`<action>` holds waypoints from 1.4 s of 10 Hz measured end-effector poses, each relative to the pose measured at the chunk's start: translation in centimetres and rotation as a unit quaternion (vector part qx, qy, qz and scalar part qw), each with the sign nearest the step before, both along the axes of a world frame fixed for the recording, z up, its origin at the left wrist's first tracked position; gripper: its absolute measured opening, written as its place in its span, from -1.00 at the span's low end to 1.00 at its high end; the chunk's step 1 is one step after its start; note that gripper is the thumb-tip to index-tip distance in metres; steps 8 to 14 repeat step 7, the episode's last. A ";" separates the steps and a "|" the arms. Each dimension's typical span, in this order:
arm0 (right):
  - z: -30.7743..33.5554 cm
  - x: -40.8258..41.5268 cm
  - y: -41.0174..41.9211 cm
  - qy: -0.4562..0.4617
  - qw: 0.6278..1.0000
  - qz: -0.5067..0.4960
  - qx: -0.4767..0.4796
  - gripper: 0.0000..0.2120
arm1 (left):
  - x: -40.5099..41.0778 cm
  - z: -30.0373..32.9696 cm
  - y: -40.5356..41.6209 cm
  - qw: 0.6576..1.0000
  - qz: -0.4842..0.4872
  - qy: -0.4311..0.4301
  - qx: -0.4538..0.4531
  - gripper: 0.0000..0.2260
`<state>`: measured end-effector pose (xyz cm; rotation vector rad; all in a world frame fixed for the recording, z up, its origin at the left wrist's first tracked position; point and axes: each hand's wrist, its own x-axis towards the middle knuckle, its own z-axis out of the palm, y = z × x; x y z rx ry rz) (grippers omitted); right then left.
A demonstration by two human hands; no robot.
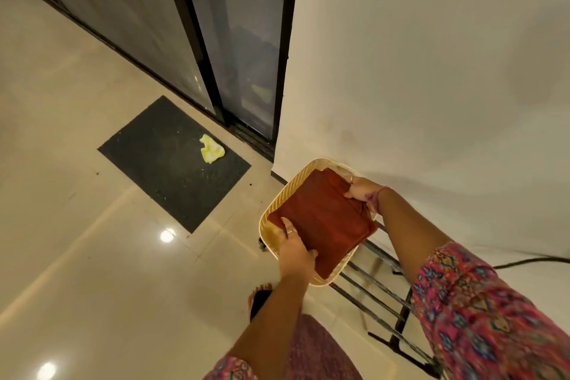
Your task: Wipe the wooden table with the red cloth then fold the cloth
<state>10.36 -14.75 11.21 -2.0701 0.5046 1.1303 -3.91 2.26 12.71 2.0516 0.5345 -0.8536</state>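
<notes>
Both hands hold folded red cloth [324, 222] over cream basket [279, 197] on black rack [385, 296]: left hand [294, 251] gripping near edge, right hand [362, 191] pinching far corner. Folding looks done; wooden worktop out of view, wiping unconfirmed.

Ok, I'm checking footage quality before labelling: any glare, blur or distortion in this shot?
Head view: two bright lamp reflections glare off the glossy floor; wide-angle bending curves the door frame and wall; the patterned sleeve is smeared; the red cloth and both hands stay reasonably sharp.
</notes>
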 end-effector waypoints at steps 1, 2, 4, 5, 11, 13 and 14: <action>-4.0 0.9 0.8 -0.009 0.999 0.014 -0.038 -0.54 | 1.7 -3.9 -0.8 0.999 -0.001 0.037 0.032 -0.10; -8.0 0.6 1.5 0.002 0.998 0.021 -0.061 -0.46 | 2.7 -7.9 -0.9 0.994 -0.020 0.080 0.067 -0.10; -12.7 -0.9 2.7 -0.042 0.993 0.015 -0.113 -0.42 | 4.1 -12.7 -1.9 0.988 -0.006 0.114 0.101 -0.25; -13.2 -1.1 3.3 -0.073 0.987 0.020 -0.139 -0.43 | 4.5 -13.6 -1.7 0.982 -0.099 0.115 0.109 -0.40; -13.6 -1.2 4.6 -0.108 0.961 0.063 -0.249 -0.56 | 4.3 -14.3 -1.3 0.974 -0.120 0.115 0.153 -0.39; -13.6 -1.2 4.6 -0.108 0.961 0.063 -0.249 -0.56 | 4.3 -14.3 -1.3 0.974 -0.120 0.115 0.153 -0.39; -13.6 -1.2 4.6 -0.108 0.961 0.063 -0.249 -0.56 | 4.3 -14.3 -1.3 0.974 -0.120 0.115 0.153 -0.39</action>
